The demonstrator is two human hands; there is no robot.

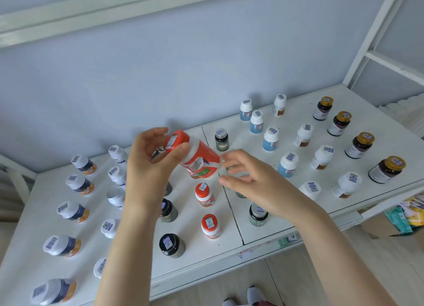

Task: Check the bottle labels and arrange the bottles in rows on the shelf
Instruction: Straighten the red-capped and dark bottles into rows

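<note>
My left hand (151, 165) holds an orange-capped bottle (199, 157) tilted on its side above the white shelf (286, 227), gripping it at the cap end. My right hand (250, 179) hovers by the bottle's base with fingers spread, holding nothing. Below the held bottle stand two more orange-capped bottles (205, 194) (211, 225) in a row. Whether a third stands right under the held one is hidden.
Rows of bottles cover the shelf: white-capped dark-and-orange ones (73, 211) at the left, black-capped ones (171, 245) by my left arm, blue-labelled ones (270, 138) and gold-capped brown ones (359, 144) at the right. A box of packets (403, 214) sits lower right.
</note>
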